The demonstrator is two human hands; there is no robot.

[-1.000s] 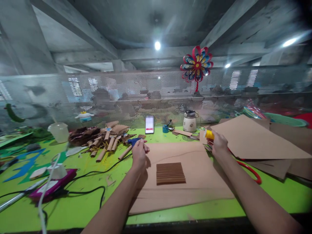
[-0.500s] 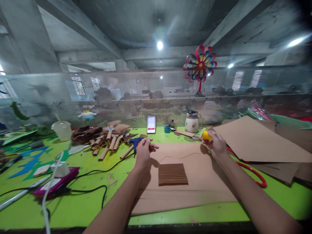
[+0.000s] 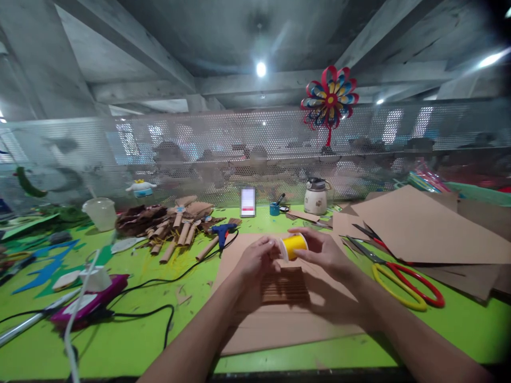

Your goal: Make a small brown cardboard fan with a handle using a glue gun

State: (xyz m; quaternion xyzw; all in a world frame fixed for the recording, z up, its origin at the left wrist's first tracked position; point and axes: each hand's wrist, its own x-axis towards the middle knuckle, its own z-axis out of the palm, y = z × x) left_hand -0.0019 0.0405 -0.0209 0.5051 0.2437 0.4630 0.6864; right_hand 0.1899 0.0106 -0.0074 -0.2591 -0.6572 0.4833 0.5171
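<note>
A lime-green tabletop (image 3: 131, 340) fills the near field of my feed. A broad cardboard sheet (image 3: 279, 330) lies flat on it close to the front edge. Both forearms reach in over that sheet and meet above a small ribbed brown panel (image 3: 285, 287), which rests on the cardboard and is partly covered by the wrists. The hands are together: the right hand (image 3: 323, 255) is clasped round a yellow spool (image 3: 294, 246), thumb beneath and fingers over the top. The left hand (image 3: 255, 263) has its fingertips closed against the spool's pale left end, and I cannot tell whether any thread runs between them. The spool is raised just above the far edge of the ribbed panel, clear of the sheet. To the right, scissors (image 3: 399, 274) with yellow and red handles lie on the green, beside a stack of larger cardboard sheets (image 3: 419, 229). To the left, a black cable (image 3: 159, 282) trails past a magenta power strip (image 3: 85, 306). Farther back sit a blue glue gun (image 3: 222, 230), a heap of cardboard tubes (image 3: 175, 234) and a cloudy plastic cup (image 3: 98, 214). A phone (image 3: 248, 201) stands propped against the perforated screen (image 3: 199, 154), near a white jar (image 3: 315, 198). A red-and-blue paper pinwheel (image 3: 329, 101) rises above the screen.
</note>
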